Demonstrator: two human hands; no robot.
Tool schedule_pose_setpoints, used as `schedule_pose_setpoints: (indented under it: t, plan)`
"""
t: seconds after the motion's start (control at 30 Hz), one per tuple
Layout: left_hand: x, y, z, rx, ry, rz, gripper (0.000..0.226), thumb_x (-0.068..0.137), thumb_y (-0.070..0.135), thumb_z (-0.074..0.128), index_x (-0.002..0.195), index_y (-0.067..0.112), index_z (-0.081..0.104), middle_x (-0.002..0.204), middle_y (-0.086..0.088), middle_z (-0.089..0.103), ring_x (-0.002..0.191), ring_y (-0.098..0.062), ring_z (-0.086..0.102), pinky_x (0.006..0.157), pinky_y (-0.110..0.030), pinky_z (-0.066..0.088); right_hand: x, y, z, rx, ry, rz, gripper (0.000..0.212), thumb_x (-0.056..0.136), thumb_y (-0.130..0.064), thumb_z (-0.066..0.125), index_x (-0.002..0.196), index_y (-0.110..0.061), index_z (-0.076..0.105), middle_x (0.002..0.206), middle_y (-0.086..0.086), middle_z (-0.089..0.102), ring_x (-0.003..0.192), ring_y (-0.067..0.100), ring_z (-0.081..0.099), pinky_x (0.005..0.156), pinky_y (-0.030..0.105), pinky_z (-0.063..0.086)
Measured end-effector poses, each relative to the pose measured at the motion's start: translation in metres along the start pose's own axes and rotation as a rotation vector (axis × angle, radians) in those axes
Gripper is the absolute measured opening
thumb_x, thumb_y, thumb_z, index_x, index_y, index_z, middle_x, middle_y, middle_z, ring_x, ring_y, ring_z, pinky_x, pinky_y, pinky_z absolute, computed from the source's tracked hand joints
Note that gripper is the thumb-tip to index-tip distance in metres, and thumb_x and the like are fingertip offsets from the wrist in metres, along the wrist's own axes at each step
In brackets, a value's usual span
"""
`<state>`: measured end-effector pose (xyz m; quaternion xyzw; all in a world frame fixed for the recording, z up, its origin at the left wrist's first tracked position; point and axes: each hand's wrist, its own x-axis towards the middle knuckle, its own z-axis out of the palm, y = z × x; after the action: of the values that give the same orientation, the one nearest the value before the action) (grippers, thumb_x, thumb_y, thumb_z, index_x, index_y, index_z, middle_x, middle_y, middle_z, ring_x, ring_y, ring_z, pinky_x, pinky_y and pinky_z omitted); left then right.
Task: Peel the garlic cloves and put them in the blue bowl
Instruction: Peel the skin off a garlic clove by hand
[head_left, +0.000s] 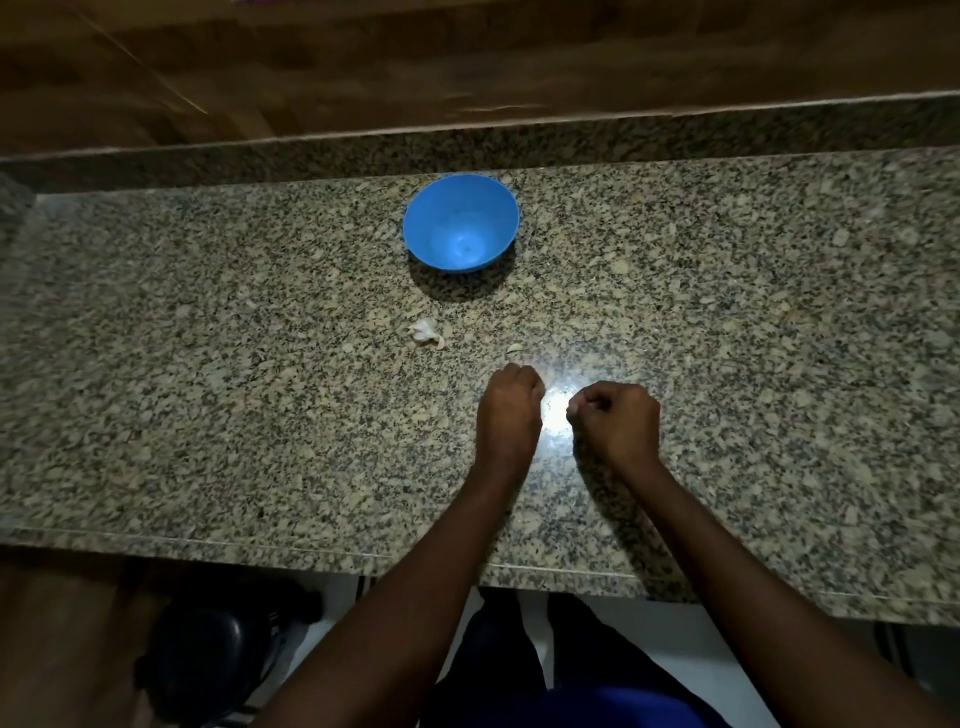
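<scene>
While both hands hang over the granite counter (208, 415), their fingers are curled inward. The left hand (510, 402) is knuckles-up with its fingers tucked under, and whether it holds anything cannot be told. The right hand (618, 421) has its fingertips drawn together against the thumb, as in a pinch, but nothing can be made out between them. A bright glare on the stone lies between the two hands. Just beyond the left fingers lies a small pale clove (514, 349). Farther beyond and to their left sits a whitish garlic piece (426, 332) with loose skin. The bowl (493, 205) stands upright well beyond the fingers, past both garlic bits, with nothing visible inside.
</scene>
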<state>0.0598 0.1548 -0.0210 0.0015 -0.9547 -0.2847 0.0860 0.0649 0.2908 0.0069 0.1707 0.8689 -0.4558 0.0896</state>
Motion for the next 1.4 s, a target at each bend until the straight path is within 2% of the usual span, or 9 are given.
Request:
schedule_pose_setpoints:
  t: [0.1,0.2,0.33,0.53,0.7,0.93,1.13,1.27,1.4]
  plan:
    - [-0.017,-0.013,-0.013,-0.23,0.041,-0.258,0.019,0.086,-0.003,0.056,0.076,0.013,0.061,0.081,-0.001,0.06,0.076,-0.017,0.054,0.067,-0.036,0.044,-0.005,-0.011,0.01,0.173,-0.091,0.068,0.022,0.08,-0.004,0.069,0.064,-0.018,0.075,0.061,0.004,0.071,0.058,0.022,0.071,0.06,0.03,0.062]
    - [-0.034,-0.029,-0.038,-0.407,0.059,-0.488,0.017,0.094,0.009,0.06,0.082,0.019,0.066,0.085,0.0,0.066,0.077,-0.015,0.061,0.068,-0.03,0.049,-0.016,-0.025,0.028,0.283,-0.194,0.061,0.014,0.083,-0.01,0.075,0.069,-0.015,0.076,0.063,0.012,0.071,0.064,0.035,0.072,0.065,0.054,0.062]
    - [-0.058,-0.049,-0.091,-0.798,0.058,-0.734,0.016,0.098,0.013,0.061,0.084,0.014,0.068,0.078,-0.012,0.073,0.067,-0.027,0.071,0.055,-0.03,0.05,-0.044,-0.062,0.062,0.348,-0.343,0.039,0.006,0.084,-0.006,0.077,0.084,0.0,0.076,0.068,0.014,0.072,0.062,0.025,0.069,0.076,0.043,0.06]
    - [-0.12,-0.102,-0.187,-1.176,0.307,-0.892,0.009,0.094,0.003,0.066,0.098,-0.004,0.07,0.086,-0.025,0.072,0.069,-0.024,0.07,0.066,-0.035,0.059,-0.121,-0.128,0.132,0.439,-0.647,0.054,0.008,0.085,0.002,0.073,0.089,0.009,0.073,0.067,0.016,0.068,0.052,0.018,0.062,0.059,0.025,0.056]
    - [-0.201,-0.186,-0.268,-1.244,0.518,-0.906,0.013,0.091,-0.003,0.065,0.087,0.007,0.072,0.074,-0.008,0.074,0.063,-0.012,0.068,0.068,-0.024,0.058,-0.209,-0.171,0.224,0.354,-0.792,0.011,0.009,0.086,0.003,0.071,0.092,0.01,0.072,0.066,0.018,0.064,0.053,0.017,0.059,0.057,0.021,0.053]
    - [-0.348,-0.341,-0.356,-1.312,0.703,-1.008,0.016,0.091,-0.005,0.065,0.094,0.008,0.073,0.085,-0.003,0.077,0.08,-0.013,0.072,0.073,-0.019,0.056,-0.355,-0.203,0.387,0.206,-0.91,0.003,0.006,0.087,0.001,0.072,0.092,0.004,0.073,0.06,0.009,0.066,0.046,0.008,0.059,0.051,0.016,0.05]
    - [-0.43,-0.434,-0.389,-1.345,0.801,-1.138,0.016,0.094,-0.009,0.059,0.105,-0.005,0.07,0.081,0.0,0.076,0.079,-0.011,0.07,0.075,-0.017,0.057,-0.435,-0.208,0.491,0.107,-0.964,0.039,0.007,0.086,0.005,0.07,0.081,0.0,0.071,0.061,0.008,0.067,0.058,0.018,0.06,0.053,0.019,0.055]
    - [-0.463,-0.473,-0.392,-1.359,0.83,-1.19,0.016,0.094,-0.008,0.06,0.097,0.001,0.072,0.089,-0.003,0.075,0.084,-0.011,0.071,0.077,-0.018,0.057,-0.461,-0.2,0.53,-0.008,-1.016,0.063,0.002,0.085,0.0,0.073,0.083,0.0,0.072,0.079,0.016,0.07,0.072,0.023,0.065,0.078,0.035,0.059]
    - [-0.497,-0.501,-0.381,-1.352,0.885,-1.256,0.015,0.094,-0.007,0.061,0.099,0.001,0.072,0.097,-0.007,0.075,0.089,-0.014,0.071,0.074,-0.017,0.057,-0.48,-0.186,0.569,-0.114,-1.048,0.091,0.021,0.084,-0.002,0.075,0.065,-0.01,0.073,0.072,0.016,0.071,0.074,0.03,0.064,0.091,0.05,0.055]
